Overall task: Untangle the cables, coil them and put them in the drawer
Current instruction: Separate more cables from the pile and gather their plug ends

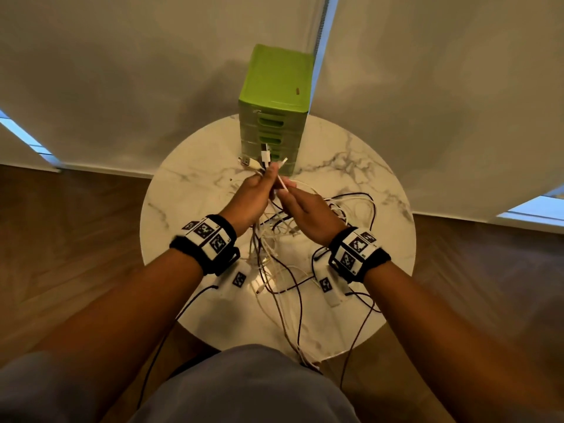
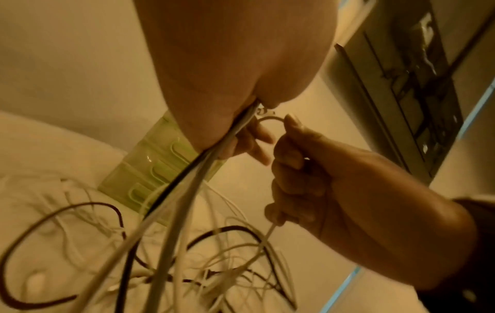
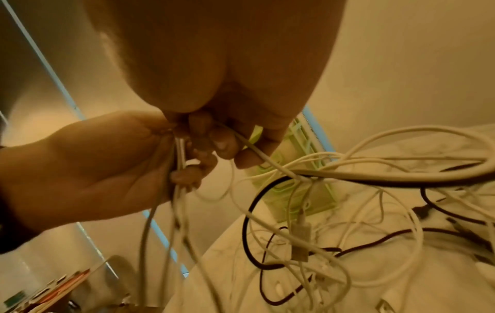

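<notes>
The left hand [image 1: 250,196] grips a bundle of cable ends [image 1: 262,161] above the round surface [image 1: 189,184]. The right hand [image 1: 308,213] pinches one white cable [image 1: 282,181]. The tangle of cables [image 1: 283,257] lies below, near the green drawer unit [image 1: 276,96].

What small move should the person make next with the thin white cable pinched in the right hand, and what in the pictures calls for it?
Probably draw the thin white cable slowly away from the bundle. The right hand pinches it alone near its free plug end, while the left hand grips several cable ends together, and the rest runs down into the tangle on the table. The green drawer unit looks closed.
</notes>
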`<state>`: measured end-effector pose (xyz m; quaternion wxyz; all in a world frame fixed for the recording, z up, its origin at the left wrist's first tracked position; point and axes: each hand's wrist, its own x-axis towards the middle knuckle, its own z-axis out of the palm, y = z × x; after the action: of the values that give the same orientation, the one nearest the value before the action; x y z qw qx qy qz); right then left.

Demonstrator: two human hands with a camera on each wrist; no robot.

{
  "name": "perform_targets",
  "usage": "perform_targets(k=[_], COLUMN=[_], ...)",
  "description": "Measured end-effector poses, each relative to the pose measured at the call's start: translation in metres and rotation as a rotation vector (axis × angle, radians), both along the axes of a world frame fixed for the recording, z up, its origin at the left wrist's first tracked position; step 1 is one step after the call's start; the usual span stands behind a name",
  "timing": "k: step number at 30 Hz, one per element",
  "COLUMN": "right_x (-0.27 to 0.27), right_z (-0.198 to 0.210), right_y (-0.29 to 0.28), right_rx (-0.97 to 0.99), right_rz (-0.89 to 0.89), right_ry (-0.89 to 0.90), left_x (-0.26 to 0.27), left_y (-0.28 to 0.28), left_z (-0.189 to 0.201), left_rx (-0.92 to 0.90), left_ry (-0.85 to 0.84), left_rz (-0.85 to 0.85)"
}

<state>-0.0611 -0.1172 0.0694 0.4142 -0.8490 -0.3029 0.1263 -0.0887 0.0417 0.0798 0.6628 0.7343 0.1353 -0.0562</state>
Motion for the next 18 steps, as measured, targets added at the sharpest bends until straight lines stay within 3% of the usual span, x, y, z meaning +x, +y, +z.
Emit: perform_targets(k=[2, 6, 10, 15, 18], right_x=[-0.005, -0.009, -0.001, 0.013, 0.017], right_z=[-0.002, -0.03, -0.06, -0.058, -0.059], right_y=[0.001, -0.014, -0.04, -0.054, -0.06], right_rx=[0.009, -0.119, -0.189, -0.306, -0.416], right_rz=[0.022, 0.039, 0.05, 0.092, 0.073], right_ry=[0.045, 0.183, 0.167, 0.152, 0.172], left_x=[0.004, 0.01, 0.008, 0.013, 0.02], left_y=[-0.005, -0.001, 0.009, 0.028, 0.047], left_z=[0.005, 0.006, 0.011, 0.026, 0.048], left_rx=[-0.092, -0.013, -0.311, -0.467, -0.39], left_ry=[-0.041, -0.165, -0.206, -0.242, -0.323], left_rz=[0.036, 0.128, 0.186, 0.258, 0.305])
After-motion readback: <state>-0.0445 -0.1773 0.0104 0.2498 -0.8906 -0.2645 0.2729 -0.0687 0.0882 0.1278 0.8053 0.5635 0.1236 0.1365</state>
